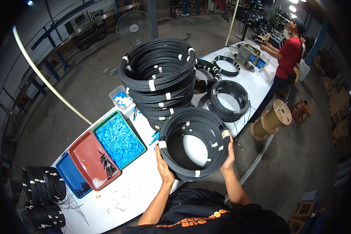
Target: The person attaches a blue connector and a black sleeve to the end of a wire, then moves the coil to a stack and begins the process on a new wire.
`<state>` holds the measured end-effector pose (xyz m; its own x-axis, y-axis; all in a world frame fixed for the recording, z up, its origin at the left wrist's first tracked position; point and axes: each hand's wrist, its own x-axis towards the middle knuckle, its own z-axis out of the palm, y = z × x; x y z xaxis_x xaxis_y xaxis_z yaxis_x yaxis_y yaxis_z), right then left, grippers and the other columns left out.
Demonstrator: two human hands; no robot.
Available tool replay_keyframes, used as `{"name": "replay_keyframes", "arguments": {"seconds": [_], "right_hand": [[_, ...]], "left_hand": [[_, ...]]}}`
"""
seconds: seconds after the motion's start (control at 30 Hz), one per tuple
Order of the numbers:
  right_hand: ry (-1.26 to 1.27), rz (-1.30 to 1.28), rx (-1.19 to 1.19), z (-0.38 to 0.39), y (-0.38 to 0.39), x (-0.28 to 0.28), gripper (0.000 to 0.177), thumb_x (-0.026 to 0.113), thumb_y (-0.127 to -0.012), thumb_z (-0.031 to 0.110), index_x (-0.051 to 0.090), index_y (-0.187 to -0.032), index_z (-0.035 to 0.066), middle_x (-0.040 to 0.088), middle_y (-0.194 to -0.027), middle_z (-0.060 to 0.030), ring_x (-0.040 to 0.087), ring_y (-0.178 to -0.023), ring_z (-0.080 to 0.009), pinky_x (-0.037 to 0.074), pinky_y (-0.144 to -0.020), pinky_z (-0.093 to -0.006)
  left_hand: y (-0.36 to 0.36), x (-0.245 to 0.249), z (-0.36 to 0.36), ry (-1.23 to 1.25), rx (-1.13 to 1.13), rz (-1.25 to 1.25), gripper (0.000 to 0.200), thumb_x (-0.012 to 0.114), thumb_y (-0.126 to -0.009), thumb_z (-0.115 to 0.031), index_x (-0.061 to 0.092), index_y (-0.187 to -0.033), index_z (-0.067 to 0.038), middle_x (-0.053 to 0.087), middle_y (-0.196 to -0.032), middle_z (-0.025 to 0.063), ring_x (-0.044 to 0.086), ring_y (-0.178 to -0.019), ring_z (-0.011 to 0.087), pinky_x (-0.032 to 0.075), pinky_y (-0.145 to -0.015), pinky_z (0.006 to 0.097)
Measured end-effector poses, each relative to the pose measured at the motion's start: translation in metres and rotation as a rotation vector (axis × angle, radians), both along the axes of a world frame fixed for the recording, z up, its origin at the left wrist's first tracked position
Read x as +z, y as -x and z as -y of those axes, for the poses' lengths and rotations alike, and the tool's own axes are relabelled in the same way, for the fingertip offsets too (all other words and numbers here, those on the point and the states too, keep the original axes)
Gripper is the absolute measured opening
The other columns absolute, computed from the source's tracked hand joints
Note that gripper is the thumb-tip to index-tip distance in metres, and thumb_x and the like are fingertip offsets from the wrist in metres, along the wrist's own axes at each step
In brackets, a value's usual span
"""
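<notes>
1. Held coil (183, 171): black, tape-bound; sitting between the hands at the near edge of the white surface (144, 177), just in front of the tall stack (143, 93). Whether its underside is touching the surface: can't tell.
2. L hand (165, 171): holding the coil's L wall, fingers pointing up. R hand (229, 158): gripping the R wall opp. Hands are standing wide, one per side, prob. to balance the wt. & keep the turns from spreading.
3. Tape (162, 144): wrapping the turns at intervals, presumably keeping each bundle tight.
4. Tall stack: rising w/ rings lying one on another, apparently saving room. Smaller coils, incl. one nearby (242, 111), are lying flat to its R, likely for stability.
5. Green tray (133, 132): holding blue pcs (117, 140). Red tray (82, 152) & blue tray (68, 171) are sitting alongside, w/ dark pcs in each; seemingly keeping types sorted & within reach.
6. Co-worker (289, 56): standing at the far end, hands near equip., well apart from the held coil.
</notes>
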<state>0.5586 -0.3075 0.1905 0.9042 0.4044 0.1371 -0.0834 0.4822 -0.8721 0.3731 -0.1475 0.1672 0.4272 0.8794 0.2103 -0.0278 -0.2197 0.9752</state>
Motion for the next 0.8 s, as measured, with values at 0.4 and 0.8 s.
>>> {"name": "replay_keyframes", "arguments": {"seconds": [0.4,0.8], "right_hand": [[0.450,0.448,-0.264,0.033,-0.050,-0.019,0.060,0.024,-0.111,0.034,0.045,-0.147,-0.008,0.035,-0.159,-0.0182,0.035,-0.147,-0.0279,0.027,-0.119,-0.0437],[0.260,0.669,-0.057,-0.040,0.019,0.133,0.039,0.047,-0.105,0.015,0.052,-0.136,-0.010,0.055,-0.142,-0.0212,0.054,-0.129,-0.0260,0.039,-0.109,-0.0357]], "left_hand": [[0.040,0.013,-0.029,0.072,0.139,0.024,0.080,0.024,-0.106,-0.061,0.028,-0.158,-0.001,0.027,-0.165,0.0213,0.033,-0.148,0.0347,0.024,-0.121,0.0444],[0.189,0.004,0.012,0.285,0.413,0.038,0.062,0.042,-0.109,-0.044,0.041,-0.152,0.000,0.030,-0.163,0.0225,0.060,-0.126,0.0298,0.041,-0.109,0.0373]]}}
